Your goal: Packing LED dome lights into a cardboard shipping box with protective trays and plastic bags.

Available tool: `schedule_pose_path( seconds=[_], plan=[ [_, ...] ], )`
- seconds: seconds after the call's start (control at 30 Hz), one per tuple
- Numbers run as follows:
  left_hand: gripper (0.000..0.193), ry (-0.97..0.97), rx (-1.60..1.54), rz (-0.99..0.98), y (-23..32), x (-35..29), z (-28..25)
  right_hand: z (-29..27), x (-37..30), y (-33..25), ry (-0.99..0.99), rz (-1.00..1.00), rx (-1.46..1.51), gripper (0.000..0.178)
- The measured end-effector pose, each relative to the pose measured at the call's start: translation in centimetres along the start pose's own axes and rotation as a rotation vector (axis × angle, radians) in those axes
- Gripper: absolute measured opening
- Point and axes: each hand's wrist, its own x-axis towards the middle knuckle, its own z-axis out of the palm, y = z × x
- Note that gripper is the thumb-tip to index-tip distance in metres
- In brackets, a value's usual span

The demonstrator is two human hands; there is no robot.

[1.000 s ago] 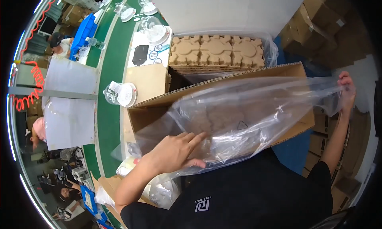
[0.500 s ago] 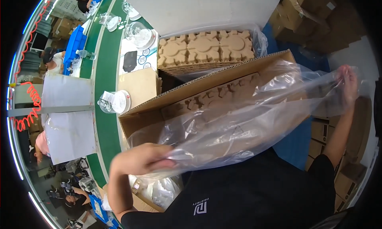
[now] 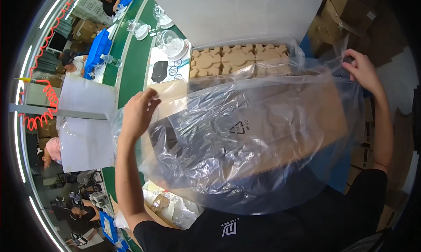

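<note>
A large clear plastic bag is spread across the brown cardboard carton in front of me, draping over its opening and near side. At the left my left hand pinches the bag's far edge between thumb and fingers. My right hand, raised at the far right, grips the opposite end of the same edge. Between the hands the rim of the film is stretched above the carton. Wrinkles and glare on the film hide most of the carton's inside.
Behind the carton stand stacked moulded-pulp trays. Several clear domes on white bases, one of them a dome, stand along the green bench at the left. An opened box with crumpled plastic sits near my left elbow. Cartons are piled back right. Co-workers sit far left.
Both hands have moved away from me toward the far side, pulling the bag's edge across the carton. The film now covers the opening, where a pulp tray showed before.
</note>
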Motion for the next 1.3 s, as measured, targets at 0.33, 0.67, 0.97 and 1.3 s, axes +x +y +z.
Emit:
schedule_pose_path(
  seconds=[0.33, 0.67, 0.97, 1.3],
  plan=[
    [0.041, -0.371, -0.273, 0.300, 7.7, -8.6, 2.2, 3.2, -3.9, -7.3, 0.474, -0.240, -0.434, 0.054],
    [0.099, -0.401, 0.127, 0.425, 5.7, -8.7, 10.2, 12.6, -1.4, -8.4, -0.580, -0.971, -0.457, 0.101],
    [0.123, -0.856, 0.229, 0.448, 3.2, -1.3, 20.0, 25.9, 4.1, -2.9, -0.914, -0.934, -0.625, 0.136],
    [0.091, -0.654, -0.411, 0.275, -1.0, -3.5, 32.4, 31.4, 4.2, 4.2, -0.916, -0.755, -0.650, 0.139]
  ],
)
